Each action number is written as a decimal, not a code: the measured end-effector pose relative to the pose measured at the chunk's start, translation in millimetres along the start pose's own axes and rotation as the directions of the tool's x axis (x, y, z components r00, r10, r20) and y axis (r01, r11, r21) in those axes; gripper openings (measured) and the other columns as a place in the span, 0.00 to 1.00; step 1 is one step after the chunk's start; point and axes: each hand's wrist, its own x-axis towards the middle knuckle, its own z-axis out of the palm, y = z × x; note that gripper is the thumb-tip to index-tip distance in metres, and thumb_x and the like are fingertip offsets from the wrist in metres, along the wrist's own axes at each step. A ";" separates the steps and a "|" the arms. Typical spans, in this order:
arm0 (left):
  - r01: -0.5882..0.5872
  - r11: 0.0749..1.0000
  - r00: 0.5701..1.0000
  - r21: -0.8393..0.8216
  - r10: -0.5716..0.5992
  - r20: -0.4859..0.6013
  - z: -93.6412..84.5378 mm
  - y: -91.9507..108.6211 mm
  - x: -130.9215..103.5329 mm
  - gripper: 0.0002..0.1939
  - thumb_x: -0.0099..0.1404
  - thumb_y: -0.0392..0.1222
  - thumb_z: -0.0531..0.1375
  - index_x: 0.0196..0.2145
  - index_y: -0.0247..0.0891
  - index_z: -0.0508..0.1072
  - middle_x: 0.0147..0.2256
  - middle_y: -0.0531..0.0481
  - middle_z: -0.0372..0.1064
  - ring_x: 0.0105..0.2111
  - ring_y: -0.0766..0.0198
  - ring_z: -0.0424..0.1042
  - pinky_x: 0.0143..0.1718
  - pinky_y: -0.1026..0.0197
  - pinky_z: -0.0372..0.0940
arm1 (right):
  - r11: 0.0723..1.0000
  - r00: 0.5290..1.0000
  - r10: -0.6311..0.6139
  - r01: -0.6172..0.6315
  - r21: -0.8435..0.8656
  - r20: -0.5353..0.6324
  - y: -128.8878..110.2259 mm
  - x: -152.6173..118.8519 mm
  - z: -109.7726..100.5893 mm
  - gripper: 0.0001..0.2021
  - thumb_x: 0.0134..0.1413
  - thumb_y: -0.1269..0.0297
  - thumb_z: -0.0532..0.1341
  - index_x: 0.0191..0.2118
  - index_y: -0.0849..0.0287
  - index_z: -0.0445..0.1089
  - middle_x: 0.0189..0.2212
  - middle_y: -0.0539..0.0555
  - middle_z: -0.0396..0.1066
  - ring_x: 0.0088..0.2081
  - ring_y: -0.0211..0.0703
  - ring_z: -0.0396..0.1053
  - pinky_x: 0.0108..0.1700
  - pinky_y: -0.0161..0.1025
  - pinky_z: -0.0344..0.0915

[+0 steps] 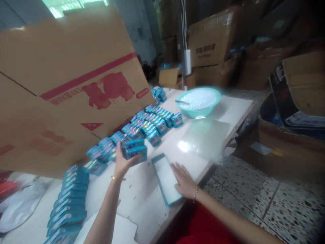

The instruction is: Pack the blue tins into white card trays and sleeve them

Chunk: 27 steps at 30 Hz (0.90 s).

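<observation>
My left hand (123,162) grips a couple of small blue printed boxes (138,153), held together above the table. Just right of them lies a shallow open box (166,179) with a white inside and blue-green rim. My right hand (185,181) rests at its right edge, fingers stretched out and thumb over the inside. Behind my left hand, rows of similar small blue boxes (152,122) stand close together. A long row of blue cartons (69,200) overlaps along the table's left side.
A turquoise basin (199,112) of small pale pieces, with a spoon-like handle (183,102) in it, stands at the back. Clear plastic sheets (207,137) lie before it. A large cardboard box (76,95) walls off the left. Open cartons (291,149) stand beyond the right table edge.
</observation>
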 end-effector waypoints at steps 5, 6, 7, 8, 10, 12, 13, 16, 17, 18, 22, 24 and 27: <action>-0.190 0.981 0.906 -0.037 0.190 0.377 18.3 35.2 -39.1 0.59 0.44 0.54 0.68 0.65 0.40 0.40 0.60 0.40 0.49 0.59 0.46 0.54 0.59 0.46 0.52 | 1.000 0.998 0.006 -0.006 0.002 -0.055 -0.7 -1.0 2.8 0.40 0.42 0.71 0.50 0.66 0.71 0.42 0.66 0.59 0.41 0.67 0.48 0.32 0.66 0.53 0.35; -0.239 0.971 0.875 0.032 0.201 0.441 24.8 41.0 -41.7 0.58 0.42 0.54 0.68 0.64 0.39 0.43 0.58 0.39 0.52 0.58 0.46 0.55 0.58 0.46 0.52 | 1.000 0.997 0.008 -0.008 0.002 -0.074 -1.1 -1.5 3.8 0.40 0.43 0.71 0.49 0.65 0.72 0.43 0.66 0.59 0.42 0.67 0.48 0.33 0.66 0.53 0.36; -0.284 0.953 0.845 0.105 0.197 0.496 30.6 46.3 -42.8 0.58 0.41 0.54 0.69 0.64 0.37 0.46 0.56 0.39 0.54 0.56 0.46 0.56 0.57 0.46 0.53 | 1.000 0.996 0.009 -0.009 0.000 -0.094 -1.6 -2.0 4.9 0.39 0.44 0.72 0.49 0.65 0.72 0.43 0.65 0.59 0.43 0.67 0.48 0.34 0.66 0.53 0.36; -0.320 0.932 0.822 0.172 0.183 0.539 35.1 51.1 -42.7 0.57 0.40 0.55 0.68 0.63 0.36 0.48 0.53 0.39 0.56 0.54 0.46 0.58 0.56 0.46 0.55 | 1.000 0.994 0.010 -0.010 -0.001 -0.112 -2.0 -2.4 6.0 0.38 0.44 0.72 0.49 0.65 0.72 0.44 0.65 0.59 0.44 0.67 0.48 0.35 0.66 0.53 0.36; -0.362 0.892 0.796 0.273 0.142 0.589 39.7 59.5 -39.6 0.57 0.40 0.56 0.68 0.63 0.37 0.49 0.51 0.39 0.57 0.51 0.47 0.59 0.53 0.47 0.59 | 1.000 0.990 0.011 -0.012 -0.003 -0.141 -2.5 -2.9 7.9 0.38 0.44 0.73 0.49 0.65 0.72 0.44 0.65 0.59 0.46 0.67 0.48 0.35 0.66 0.54 0.36; -0.387 0.859 0.779 0.336 0.109 0.618 39.2 66.4 -35.1 0.57 0.40 0.57 0.67 0.63 0.38 0.48 0.50 0.40 0.58 0.49 0.48 0.60 0.50 0.49 0.61 | 1.000 0.987 0.015 -0.016 -0.002 -0.160 -2.4 -2.9 9.6 0.37 0.44 0.73 0.49 0.65 0.73 0.45 0.64 0.60 0.47 0.66 0.48 0.35 0.66 0.54 0.37; -0.403 0.845 0.764 0.352 0.099 0.638 37.8 69.2 -33.0 0.57 0.40 0.57 0.67 0.64 0.39 0.47 0.49 0.40 0.58 0.49 0.48 0.60 0.49 0.49 0.61 | 1.000 0.986 0.015 -0.016 -0.001 -0.165 -2.2 -2.8 10.4 0.37 0.44 0.73 0.49 0.64 0.73 0.46 0.64 0.60 0.48 0.66 0.48 0.36 0.66 0.54 0.37; -0.453 0.813 0.714 0.366 0.085 0.695 33.7 75.4 -30.8 0.57 0.41 0.58 0.67 0.64 0.40 0.47 0.49 0.41 0.58 0.48 0.49 0.61 0.48 0.51 0.62 | 1.000 0.983 0.011 -0.010 0.011 -0.185 -1.7 -2.3 12.3 0.38 0.44 0.74 0.48 0.66 0.70 0.42 0.65 0.58 0.47 0.66 0.48 0.36 0.66 0.55 0.38; -0.464 0.803 0.706 0.373 0.082 0.704 33.2 76.9 -31.6 0.56 0.41 0.58 0.66 0.63 0.40 0.47 0.49 0.41 0.58 0.48 0.48 0.61 0.48 0.50 0.62 | 1.000 0.981 0.009 -0.006 0.016 -0.194 -1.8 -2.2 12.3 0.40 0.44 0.74 0.48 0.66 0.68 0.39 0.65 0.57 0.45 0.66 0.47 0.36 0.66 0.55 0.38; -0.471 0.793 0.706 0.388 0.075 0.704 33.4 78.4 -33.0 0.56 0.41 0.59 0.66 0.63 0.40 0.47 0.49 0.40 0.58 0.49 0.47 0.60 0.48 0.50 0.62 | 1.000 0.980 0.007 -0.003 0.022 -0.200 -1.9 -2.1 11.9 0.41 0.43 0.75 0.48 0.67 0.65 0.36 0.66 0.56 0.43 0.67 0.47 0.34 0.66 0.56 0.38; -0.458 0.767 0.729 0.449 0.035 0.684 36.8 81.1 -41.1 0.56 0.43 0.59 0.65 0.64 0.39 0.45 0.52 0.37 0.57 0.51 0.44 0.59 0.48 0.46 0.63 | 0.999 0.990 0.017 -0.011 0.040 -0.141 -4.0 -1.7 4.5 0.45 0.42 0.75 0.48 0.67 0.58 0.29 0.66 0.52 0.41 0.67 0.48 0.31 0.65 0.59 0.37; -0.443 0.781 0.725 0.440 0.024 0.688 37.8 79.5 -45.9 0.55 0.46 0.56 0.64 0.65 0.36 0.43 0.56 0.35 0.53 0.55 0.43 0.56 0.51 0.46 0.61 | 0.999 0.996 0.017 -0.014 0.035 -0.087 -5.9 -1.4 -0.6 0.44 0.42 0.75 0.49 0.67 0.56 0.33 0.66 0.52 0.44 0.67 0.50 0.31 0.65 0.59 0.36; -0.451 0.780 0.719 0.433 0.030 0.695 39.6 75.6 -56.7 0.45 0.54 0.49 0.61 0.64 0.33 0.46 0.63 0.32 0.41 0.62 0.42 0.45 0.57 0.47 0.56 | 1.000 0.999 0.009 -0.009 0.004 -0.040 -9.2 -1.1 -4.7 0.40 0.43 0.74 0.50 0.66 0.53 0.43 0.65 0.52 0.47 0.67 0.54 0.30 0.64 0.60 0.33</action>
